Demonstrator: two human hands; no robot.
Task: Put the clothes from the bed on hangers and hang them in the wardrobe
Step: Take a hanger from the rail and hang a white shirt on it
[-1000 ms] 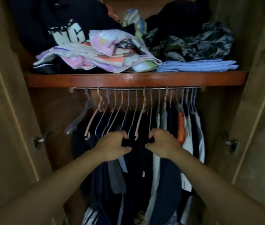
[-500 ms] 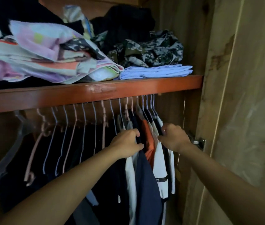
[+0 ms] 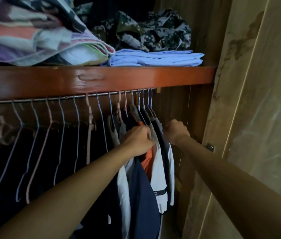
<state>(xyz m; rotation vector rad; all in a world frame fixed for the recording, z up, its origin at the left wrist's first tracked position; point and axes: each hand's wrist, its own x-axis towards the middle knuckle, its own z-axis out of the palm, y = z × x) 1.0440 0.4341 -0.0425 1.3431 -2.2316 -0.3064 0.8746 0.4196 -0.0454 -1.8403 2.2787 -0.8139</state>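
Gripping hung clothes point(image 3: 160, 169) | both hands point(image 3: 137, 141) | label point(image 3: 160, 192) seemingly unreadable

left hand point(image 3: 137, 141): curled, gripping | right hand point(image 3: 175, 131): fisted, seemingly gripping | arms outstretched

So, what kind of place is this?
Most likely the inside of a home wardrobe: a metal rail carrying hangers, clothes folded on a wooden shelf, and an open door.

We see two bare forearms reaching in from the lower edge, no sleeves, watch or bracelets on them. The left hand point(image 3: 137, 141) and right hand point(image 3: 175, 132) wear no gloves, and we make out no rings.
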